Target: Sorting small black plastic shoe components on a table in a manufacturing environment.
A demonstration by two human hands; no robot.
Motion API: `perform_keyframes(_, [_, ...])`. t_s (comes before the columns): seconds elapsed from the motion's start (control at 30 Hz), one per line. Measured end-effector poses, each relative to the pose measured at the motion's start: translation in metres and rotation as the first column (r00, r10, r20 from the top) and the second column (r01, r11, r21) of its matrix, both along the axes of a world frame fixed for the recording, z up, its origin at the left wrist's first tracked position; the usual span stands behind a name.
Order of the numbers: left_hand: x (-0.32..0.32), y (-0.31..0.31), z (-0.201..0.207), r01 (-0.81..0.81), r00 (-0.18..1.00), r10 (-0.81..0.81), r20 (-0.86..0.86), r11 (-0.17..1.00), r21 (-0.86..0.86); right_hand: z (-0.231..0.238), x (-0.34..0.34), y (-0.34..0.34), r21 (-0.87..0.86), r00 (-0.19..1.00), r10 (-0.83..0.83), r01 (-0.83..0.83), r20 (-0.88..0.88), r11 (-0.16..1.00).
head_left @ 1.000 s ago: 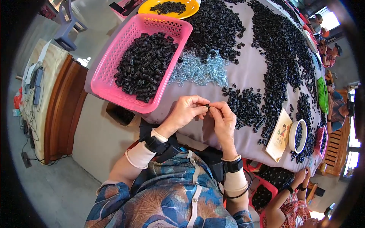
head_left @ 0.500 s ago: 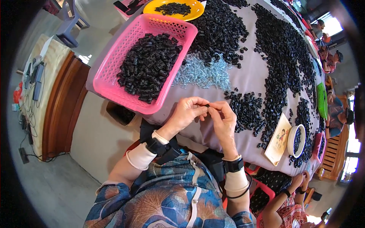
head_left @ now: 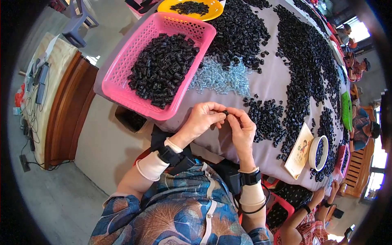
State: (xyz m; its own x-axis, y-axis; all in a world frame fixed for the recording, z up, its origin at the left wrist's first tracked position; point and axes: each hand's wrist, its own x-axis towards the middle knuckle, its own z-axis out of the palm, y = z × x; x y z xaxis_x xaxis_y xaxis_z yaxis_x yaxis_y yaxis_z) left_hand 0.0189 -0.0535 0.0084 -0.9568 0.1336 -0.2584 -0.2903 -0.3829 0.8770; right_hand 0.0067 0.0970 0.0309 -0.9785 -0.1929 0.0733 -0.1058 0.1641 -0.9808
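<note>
Above the near edge of the cloth, my left hand (head_left: 203,119) and my right hand (head_left: 242,128) meet at the fingertips. Pinched between them is a small black plastic part (head_left: 225,112), mostly covered by the fingers, so its exact shape is hard to make out. To the left of my hands stands a pink plastic basket (head_left: 141,108) holding a heap of black plastic parts (head_left: 163,67). Just beyond my fingers lies a pile of small, shiny, clear-bluish pieces like little springs (head_left: 222,77). A cluster of black ring-like parts (head_left: 265,120) is right of my right hand.
A yellow plate (head_left: 212,13) of small black pieces sits behind the basket. Large black heaps (head_left: 304,57) spread over the grey cloth. At right are a beige board (head_left: 298,157), a white round bowl (head_left: 312,152) and a green basket (head_left: 346,110). Several people sit along the table.
Both hands keep their pinch, and more of the black part shows between the fingertips. The view has shifted slightly. The neighbour's hands at lower right have moved up toward the table.
</note>
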Motion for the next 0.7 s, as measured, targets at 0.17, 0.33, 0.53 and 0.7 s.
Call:
perform_keyframes(0.17, [-0.001,0.001,0.0,0.007,1.0,-0.007,-0.017,1.0,-0.026,0.0,0.001,-0.001,0.066,0.985,0.022,-0.011,-0.172,0.998])
perform_keyframes(0.33, [0.0,-0.001,-0.001,0.017,0.999,-0.018,-0.037,0.999,-0.038,0.007,0.0,-0.001,0.191,0.957,0.061,-0.006,-0.284,0.982])
perform_keyframes(0.53, [0.0,0.002,-0.001,-0.069,0.997,0.071,-0.034,0.996,0.048,0.004,-0.029,-0.011,0.291,0.956,0.062,0.026,-0.287,0.956])
perform_keyframes(0.7, [0.0,0.001,0.002,-0.092,0.995,0.094,-0.021,0.994,0.067,-0.001,-0.045,-0.024,0.538,0.909,0.154,0.087,-0.388,0.839])
